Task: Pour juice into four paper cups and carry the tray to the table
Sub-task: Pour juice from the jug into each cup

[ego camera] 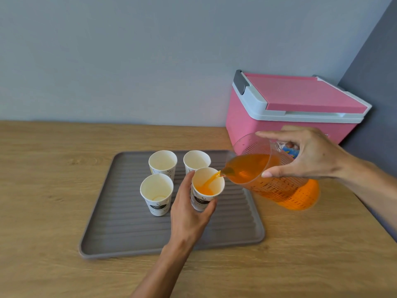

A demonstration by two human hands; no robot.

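Non-juice stuff here: there's a pink cooler box [257, 123] sitting right behind the fingers [270, 134] of the right hand [315, 155], and its lower front is partly hidden by them. The lid [305, 93] is closed, with a pink top panel in a whitish frame, plus a dark grey latch [241, 81] on the end up and left of those fingertips. It's parked on a light wood-grain countertop [43, 168] that runs under and well out to the left of the left hand [189, 214] fingers too. Behind it all is a plain pale grey wall [150, 61], and a darker grey wall [373, 104] meets it in the corner just past the cooler.
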